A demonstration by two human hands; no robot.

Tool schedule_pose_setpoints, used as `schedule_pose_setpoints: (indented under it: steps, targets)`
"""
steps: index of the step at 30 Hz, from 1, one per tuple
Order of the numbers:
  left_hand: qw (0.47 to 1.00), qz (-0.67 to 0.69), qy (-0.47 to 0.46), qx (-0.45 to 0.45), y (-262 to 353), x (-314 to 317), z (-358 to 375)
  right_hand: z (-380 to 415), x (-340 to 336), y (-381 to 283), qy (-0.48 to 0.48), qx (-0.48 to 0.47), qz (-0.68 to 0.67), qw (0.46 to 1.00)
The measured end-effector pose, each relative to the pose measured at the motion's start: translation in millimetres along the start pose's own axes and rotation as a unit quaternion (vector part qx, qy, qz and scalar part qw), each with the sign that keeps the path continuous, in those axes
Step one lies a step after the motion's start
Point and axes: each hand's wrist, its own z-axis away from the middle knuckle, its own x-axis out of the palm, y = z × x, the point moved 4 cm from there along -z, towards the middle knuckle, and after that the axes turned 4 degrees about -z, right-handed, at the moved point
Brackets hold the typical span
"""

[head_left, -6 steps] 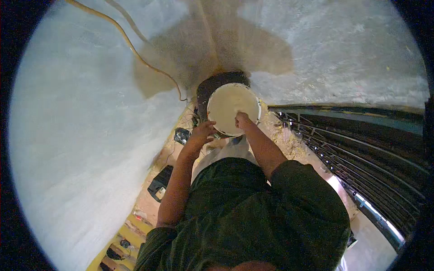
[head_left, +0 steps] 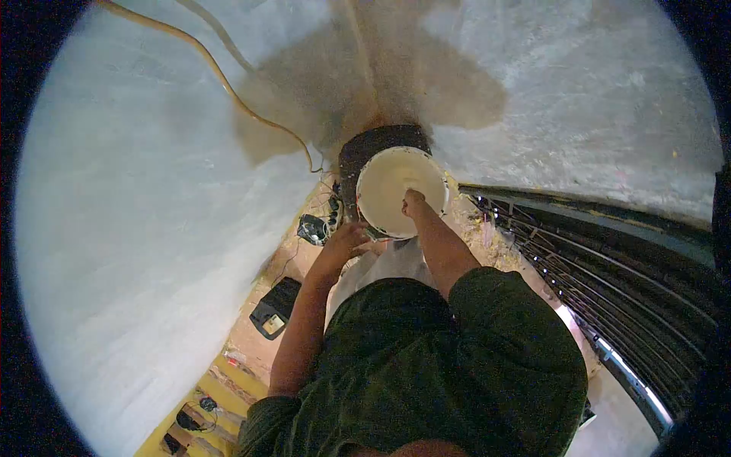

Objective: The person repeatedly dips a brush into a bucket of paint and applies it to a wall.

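Observation:
A round white bucket (head_left: 384, 171) with a pale creamy mix inside stands on a dark surface in front of my body. Over its opening, my right hand (head_left: 412, 202) is closed in a fist; whatever it holds is hidden or too small to make out. My left hand (head_left: 352, 241) is beside the bucket's lower left rim, with its fingers apart and nothing seen in them.
Pale walls meet behind the bucket, and a yellowish cable (head_left: 228, 87) hangs on the left one. A black case (head_left: 276, 308) and a dark bundle (head_left: 313, 228) lie on the floor at left. Dark metal rails (head_left: 601, 263) run along the right.
The whole view has shifted slightly, so the bucket and both hands appear a little lower and to the right. My right hand stays closed over the bucket.

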Motion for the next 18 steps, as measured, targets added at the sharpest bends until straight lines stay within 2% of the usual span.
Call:
schedule_pose_setpoints:
  steps: [7,8,10,12,14,17,18]
  targets:
    - [0.997,-0.004,0.057,-0.042,3,0,11,-26,-5,7,0.044,0.042,-0.053,0.997]
    - [0.998,-0.001,0.048,-0.027,1,0,12,-29,-5,9,0.050,0.047,-0.060,0.996]
    - [0.999,0.003,0.042,-0.012,3,-2,13,-13,3,6,0.041,0.050,-0.051,0.997]
    - [0.997,-0.040,0.040,-0.055,7,0,15,21,12,-4,0.025,0.052,-0.039,0.998]
    - [0.997,-0.039,0.051,-0.051,6,-1,18,42,17,-5,0.009,0.055,-0.025,0.998]
    - [0.997,-0.026,0.065,-0.037,-3,-3,19,-43,10,0,0.047,0.057,0.060,0.996]
    - [0.997,-0.016,0.069,-0.028,-7,-5,19,-19,12,1,0.047,0.059,0.061,0.995]
